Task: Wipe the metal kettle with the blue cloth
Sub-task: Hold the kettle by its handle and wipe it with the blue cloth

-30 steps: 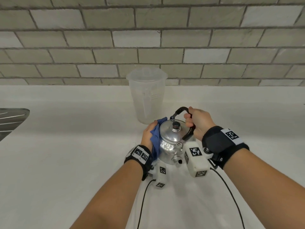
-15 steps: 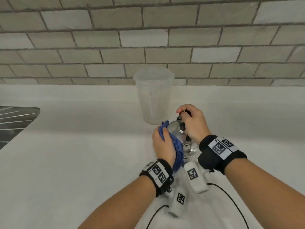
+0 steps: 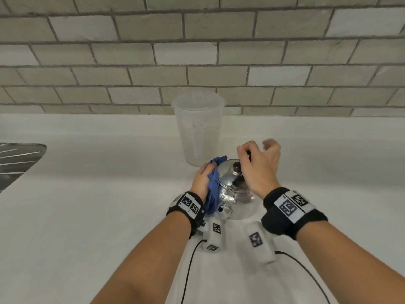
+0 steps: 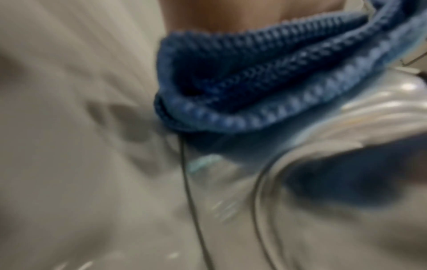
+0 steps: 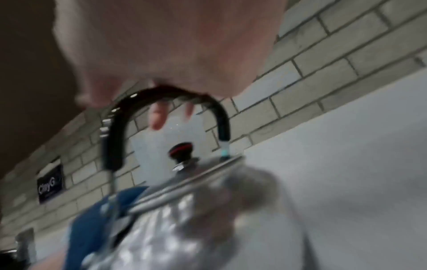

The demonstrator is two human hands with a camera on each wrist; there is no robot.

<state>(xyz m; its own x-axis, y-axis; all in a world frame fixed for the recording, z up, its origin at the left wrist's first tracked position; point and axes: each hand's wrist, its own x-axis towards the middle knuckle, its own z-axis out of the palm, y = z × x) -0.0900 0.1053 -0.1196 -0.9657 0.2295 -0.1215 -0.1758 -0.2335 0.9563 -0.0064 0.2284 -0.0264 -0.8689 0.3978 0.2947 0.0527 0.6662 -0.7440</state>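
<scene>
A shiny metal kettle [image 3: 225,174] stands on the white counter [image 3: 87,216] with its spout toward me. My left hand [image 3: 200,181] grips the bunched blue cloth [image 3: 212,187] and presses it against the kettle's left side. The left wrist view shows the cloth [image 4: 242,87] folded against the metal kettle wall [image 4: 346,118]. My right hand [image 3: 258,167] is over the lid, thumb and forefinger curled on the black handle [image 3: 237,181]; the other fingers are blurred. In the right wrist view the handle [image 5: 115,137] arches under the right hand [image 5: 161,45], with fingertips behind it.
A translucent plastic jug [image 3: 199,128] with a lid stands just behind the kettle, against the brick-tiled wall [image 3: 197,62]. A steel sink drainer [image 3: 17,159] lies at the far left. Black cables [image 3: 188,270] trail from both wrists across the counter toward me.
The left hand slid the cloth from the kettle's near face back round to its left side. The right hand shifted on the handle, its outer fingers lifting.
</scene>
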